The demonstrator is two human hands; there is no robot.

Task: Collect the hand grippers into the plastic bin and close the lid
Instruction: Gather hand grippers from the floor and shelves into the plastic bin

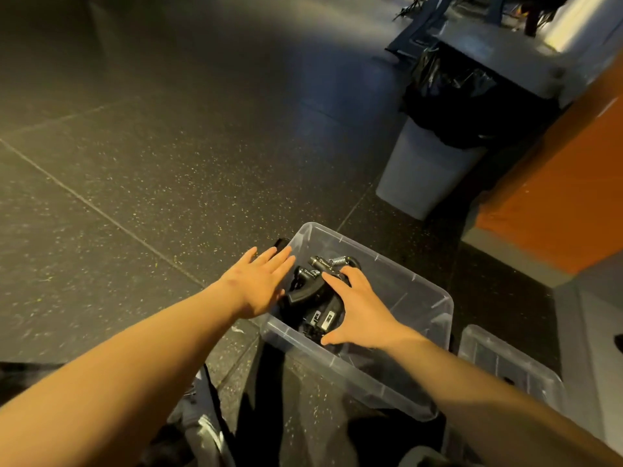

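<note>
Clear plastic bin (425, 299) sits open on the speckled floor (135, 163) at lower centre of the frame, with black hand grippers (312, 298) piled against its left wall. The left hand (259, 284) lies flat with fingers straight over the left rim, and the right hand (360, 308) splays over the pile. Floor stretches wide toward the upper left.

Plastic bin (397, 284) open-topped — trash can (428, 163) stands beyond, floor (151, 163) left.

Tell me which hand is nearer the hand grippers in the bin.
Right. The right hand rests spread on the hand grippers inside the plastic bin; the left hand hovers open over the bin's left rim, beside them.
</note>
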